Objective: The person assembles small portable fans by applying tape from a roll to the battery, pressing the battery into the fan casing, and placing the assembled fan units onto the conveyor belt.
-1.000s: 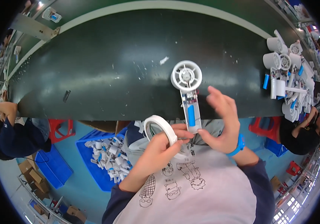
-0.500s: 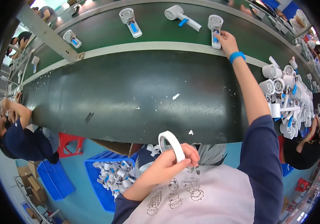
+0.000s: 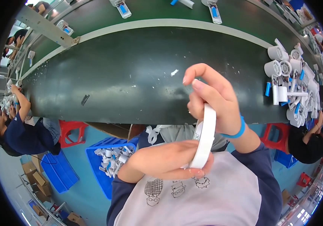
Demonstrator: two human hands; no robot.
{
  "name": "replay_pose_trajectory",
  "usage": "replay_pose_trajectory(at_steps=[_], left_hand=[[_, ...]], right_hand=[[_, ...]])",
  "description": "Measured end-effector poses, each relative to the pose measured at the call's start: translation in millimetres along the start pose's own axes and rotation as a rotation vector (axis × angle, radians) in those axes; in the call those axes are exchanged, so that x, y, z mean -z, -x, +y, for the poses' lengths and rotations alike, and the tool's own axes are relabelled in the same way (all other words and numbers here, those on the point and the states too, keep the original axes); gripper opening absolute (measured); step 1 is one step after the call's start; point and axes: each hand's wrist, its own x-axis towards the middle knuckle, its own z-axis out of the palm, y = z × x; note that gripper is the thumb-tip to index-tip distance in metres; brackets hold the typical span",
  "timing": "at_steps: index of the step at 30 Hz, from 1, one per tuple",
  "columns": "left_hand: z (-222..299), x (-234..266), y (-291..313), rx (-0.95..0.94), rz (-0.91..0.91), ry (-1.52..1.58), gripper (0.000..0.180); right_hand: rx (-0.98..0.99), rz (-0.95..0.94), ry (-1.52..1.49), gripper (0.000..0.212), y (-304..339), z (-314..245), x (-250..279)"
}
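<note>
Nearest us, our left hand [image 3: 161, 162] has hold of the roll of white tape [image 3: 205, 141], its grip closed on the ring's lower part, just in front of the worktop's near edge. Our right hand [image 3: 220, 96] overlaps the roll's upper end, fingers half curled; we cannot tell whether that grip touches the tape or pinches a strip. To handle the roll well, we should hold the ring steady on the left, let the right fingertips find the loose end, and draw it straight so it neither twists nor sticks to itself. Beyond the near edge, the worktop [image 3: 123, 67] bears a dark sliver [image 3: 85, 99] toward its left end and a white scrap [image 3: 174, 72] nearer the middle; tape is best kept off such bits. White fan parts [image 3: 283, 94] heap at the right end. Past the far edge, a fan housing [image 3: 217, 20] lies on the green belt [image 3: 154, 9].
</note>
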Motion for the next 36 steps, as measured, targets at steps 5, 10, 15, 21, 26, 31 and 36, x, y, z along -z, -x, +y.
replay_pose_trajectory(at_steps=[5,10,15,21,26,31,36], left_hand=[[-7,-12,-5,-0.02,0.03,-0.136,0.02],[-1,-11,-5,-0.06,0.042,0.47,0.023],[-27,-4,10,-0.03,0.073,0.312,0.017],[-22,-19,18,0.06,0.276,0.34,0.012],[-15,-12,41,-0.001,0.508,0.317,0.012],[-23,-11,50,-0.048,0.934,0.368,0.013],[-19,8,13,0.107,0.987,0.095,0.021]], right_hand=[[-0.063,-0.047,-0.287,0.018,5,25,7],[-0.04,0.015,-0.123,0.018,3,25,2],[0.034,-0.1,0.145,0.021,-60,29,17],[0.671,0.747,1.885,0.041,-282,4,151],[0.728,0.51,1.98,0.023,-255,-5,151],[0.765,0.339,2.026,0.033,-75,16,90],[0.555,0.348,1.978,0.044,4,46,86]])
